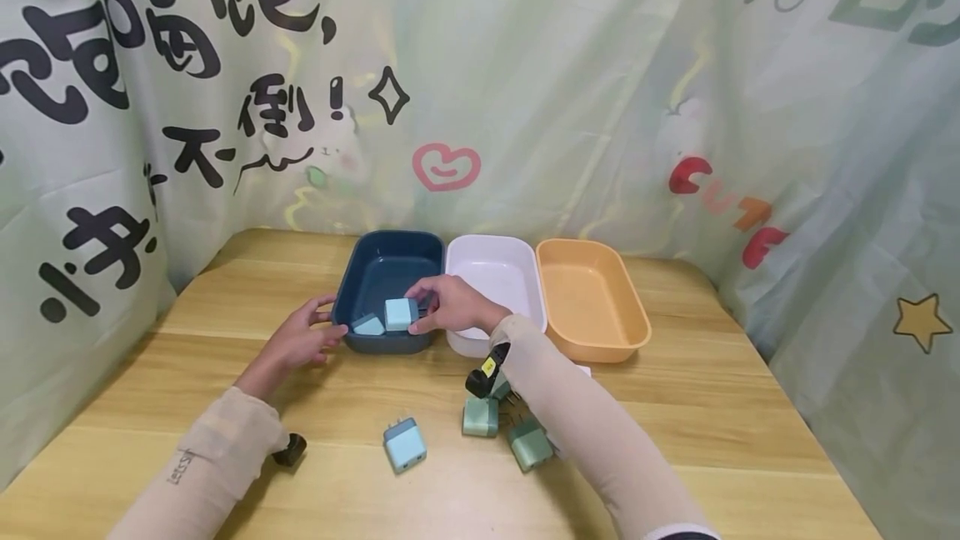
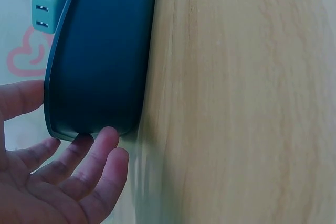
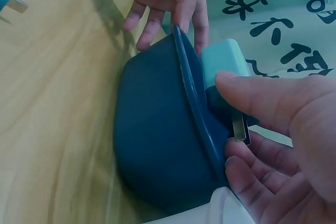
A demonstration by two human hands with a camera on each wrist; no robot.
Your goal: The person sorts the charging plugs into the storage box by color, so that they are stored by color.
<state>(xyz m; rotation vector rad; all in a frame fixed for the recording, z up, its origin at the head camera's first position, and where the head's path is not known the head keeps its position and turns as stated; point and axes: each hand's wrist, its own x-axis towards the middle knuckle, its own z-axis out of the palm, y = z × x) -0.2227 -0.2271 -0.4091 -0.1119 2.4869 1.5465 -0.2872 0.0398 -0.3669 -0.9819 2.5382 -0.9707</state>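
Note:
My right hand [image 1: 459, 304] pinches a light blue charger plug [image 1: 400, 315] between thumb and fingers, over the near end of the dark blue tray [image 1: 390, 345]. The plug's metal prongs [image 3: 240, 129] point back toward my palm in the right wrist view, while its two slots show in the left wrist view. Inside the tray lies another light blue charger plug [image 1: 368, 325]. At the tray's near left corner, my left hand [image 1: 298, 335] holds the rim, its thumb on the front edge and its fingers around the side wall.
To the right of the dark blue tray stand a white tray [image 1: 495, 250] and an orange tray [image 1: 596, 352]. One light blue charger plug [image 1: 405, 445] lies on the wooden table [image 1: 330, 473]. Several green charger plugs [image 1: 529, 444] lie beside and under my right forearm. A printed curtain [image 1: 525, 90] hangs behind.

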